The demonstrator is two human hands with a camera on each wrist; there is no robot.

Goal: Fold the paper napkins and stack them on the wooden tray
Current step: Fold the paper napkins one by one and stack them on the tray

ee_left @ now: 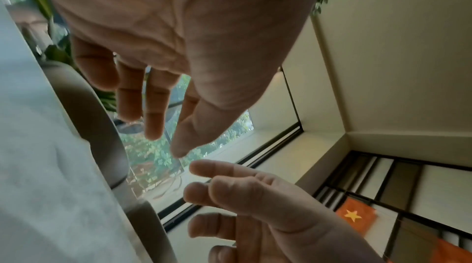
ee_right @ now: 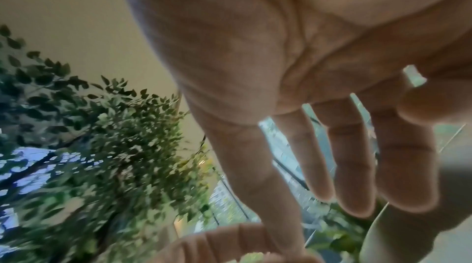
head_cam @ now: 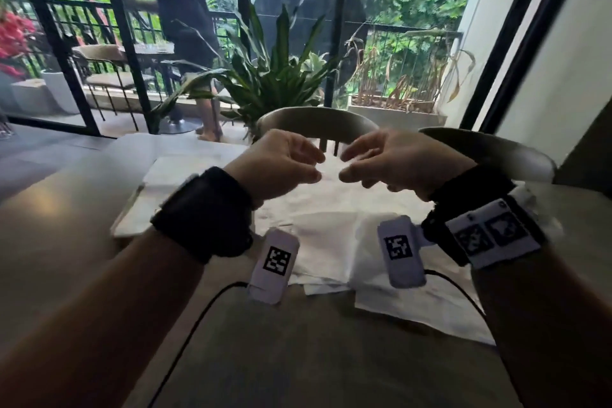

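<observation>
Both hands hover above the table [head_cam: 59,209], fingertips turned toward each other and nearly meeting. The left hand [head_cam: 278,166] has its fingers loosely bent with nothing between them; the left wrist view shows its palm bare and its fingers [ee_left: 153,106] hanging relaxed. The right hand [head_cam: 394,162] is likewise loosely curled and holds nothing, its fingers [ee_right: 352,166] slightly spread in the right wrist view.

Below and just behind the hands lie the napkins [head_cam: 318,219]: thin white paper sheets, unfolded and overlapping, with soft creases and wrinkles across them. One sheet runs under the right wrist toward the person, its edge [head_cam: 424,311] lying flat on the table. Another corner pokes out between the two wrists.

Under the left wrist and beyond it sits the tray [head_cam: 132,209], pale and flat, with a white folded napkin [head_cam: 178,169] lying on it; whether more than one lies there cannot be told. The loose sheets overlap the tray's right side.

Beyond the fingertips stands a chair [head_cam: 318,122] with a curved back, and past it a leafy plant [head_cam: 271,76].
</observation>
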